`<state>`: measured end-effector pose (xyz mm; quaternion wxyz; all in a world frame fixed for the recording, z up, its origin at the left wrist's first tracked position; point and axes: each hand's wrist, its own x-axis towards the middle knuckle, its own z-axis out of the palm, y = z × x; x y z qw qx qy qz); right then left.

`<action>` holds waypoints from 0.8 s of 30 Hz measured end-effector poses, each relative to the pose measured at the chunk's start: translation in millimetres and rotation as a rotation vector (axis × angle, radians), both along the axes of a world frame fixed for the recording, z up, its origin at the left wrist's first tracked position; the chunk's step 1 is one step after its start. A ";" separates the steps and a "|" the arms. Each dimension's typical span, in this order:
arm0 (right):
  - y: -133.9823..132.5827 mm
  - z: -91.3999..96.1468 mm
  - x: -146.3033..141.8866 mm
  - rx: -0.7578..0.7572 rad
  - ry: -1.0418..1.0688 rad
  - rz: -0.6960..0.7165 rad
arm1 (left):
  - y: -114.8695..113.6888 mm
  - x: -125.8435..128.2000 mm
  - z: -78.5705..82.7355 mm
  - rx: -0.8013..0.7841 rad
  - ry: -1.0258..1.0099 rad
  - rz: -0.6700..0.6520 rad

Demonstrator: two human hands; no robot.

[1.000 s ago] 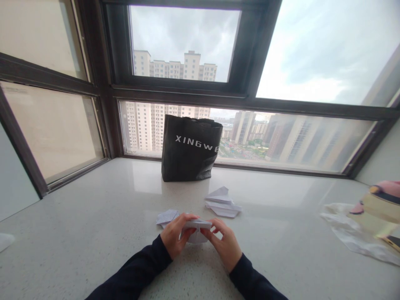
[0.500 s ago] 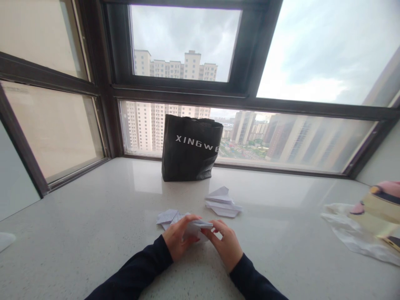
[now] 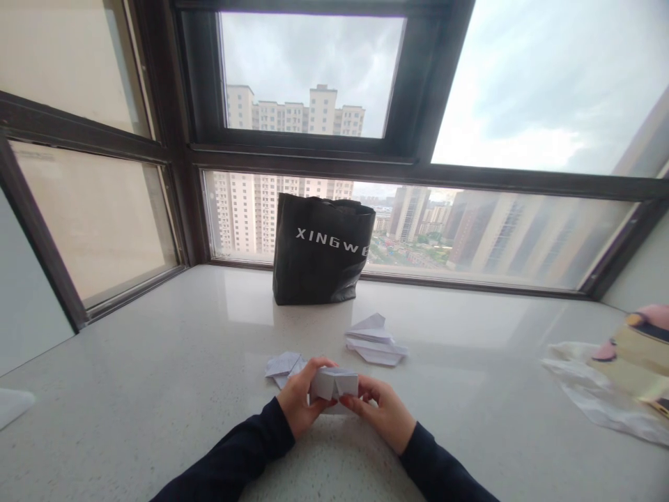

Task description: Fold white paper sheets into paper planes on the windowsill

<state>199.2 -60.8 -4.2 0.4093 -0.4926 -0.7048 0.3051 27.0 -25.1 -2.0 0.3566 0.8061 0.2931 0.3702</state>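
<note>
Between my two hands is a small folded piece of white paper, its creased face turned toward me. My left hand grips its left side, thumb below and fingers over the top. At the right end, my right hand pinches the paper, its thumb near the lower middle. Just beyond my left hand lies another folded paper, partly hidden by that hand. Folded white paper planes rest a little farther away, toward the right.
A black bag with white lettering stands upright by the window. On the right, a pink and beige item sits on crumpled white plastic. A white object shows at the left edge. The pale speckled sill carries everything.
The folded paper has tilted so its creased front now faces me. My right hand has shifted slightly right and down, its thumb moving onto the paper's lower middle.
</note>
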 end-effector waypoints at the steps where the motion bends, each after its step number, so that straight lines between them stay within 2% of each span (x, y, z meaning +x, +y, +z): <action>1: -0.6 0.0 3.0 -0.019 0.002 -0.011 | -2.3 1.5 -0.5 -0.022 0.000 0.004; 5: -2.1 -1.0 17.0 -0.098 -0.006 -0.040 | -11.4 7.3 -5.3 -0.061 -0.014 -0.050; 7: -0.7 -1.6 28.9 -0.139 -0.072 -0.057 | -13.1 7.9 -7.0 -0.046 -0.063 -0.090; 9: 1.9 -2.5 45.3 -0.177 -0.176 -0.134 | -10.8 6.3 -7.5 0.007 -0.133 -0.078; 15: 8.1 -6.8 90.3 -0.189 -0.414 -0.342 | 5.0 -3.1 -2.4 0.156 -0.201 0.151; 20: 8.0 -0.9 92.8 -0.118 -0.655 -0.483 | 12.4 -9.5 3.1 0.188 -0.222 0.427; 24: 6.3 5.8 89.1 -0.074 -0.804 -0.504 | 25.9 -19.2 -0.2 0.195 -0.128 0.583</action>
